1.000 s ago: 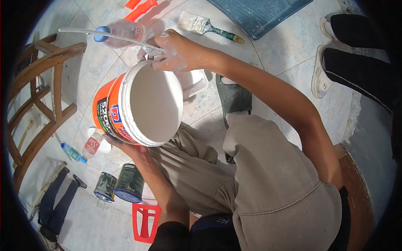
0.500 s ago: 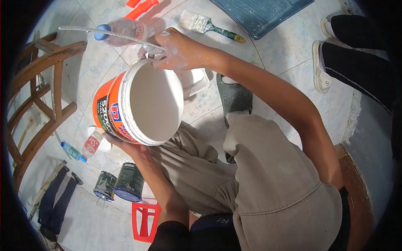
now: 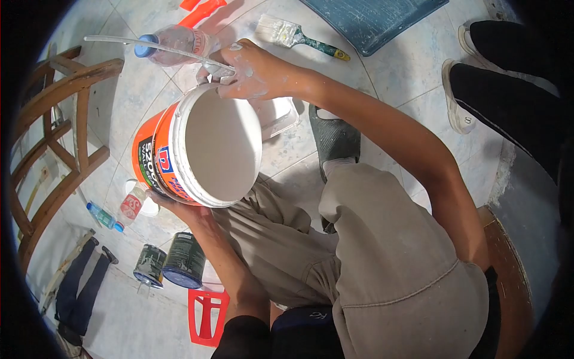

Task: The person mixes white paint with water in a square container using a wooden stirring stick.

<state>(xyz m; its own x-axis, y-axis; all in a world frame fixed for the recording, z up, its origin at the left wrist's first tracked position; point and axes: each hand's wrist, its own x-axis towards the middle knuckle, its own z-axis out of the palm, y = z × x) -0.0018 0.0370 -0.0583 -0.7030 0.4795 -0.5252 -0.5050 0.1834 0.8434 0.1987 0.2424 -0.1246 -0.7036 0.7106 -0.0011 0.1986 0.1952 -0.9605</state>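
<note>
A white paint bucket (image 3: 224, 149) with an orange label is tilted, its open mouth turned up toward me and its inside coated white. My left hand (image 3: 173, 206) supports it from below, at the lower side of the label; most of those fingers are hidden behind the bucket. At the upper rim is my right hand (image 3: 251, 72), smeared with white paint and closed round a thin, whitish stick (image 3: 143, 45). The stick points left, passing over a clear plastic bottle (image 3: 179, 45) with a blue cap. A white plastic container (image 3: 278, 116) shows partly behind the bucket.
A paintbrush (image 3: 302, 42) and a blue tray (image 3: 382, 24) lie beyond my right arm. Two dark cans (image 3: 184, 260) and a red plastic piece (image 3: 206, 317) are beside my left arm. A wooden chair frame (image 3: 78, 119) stands left. Another person's legs (image 3: 508, 96) are at right.
The other person's nearer leg and shoe at the right have shifted slightly. My hands, the bucket and the stick have hardly moved.
</note>
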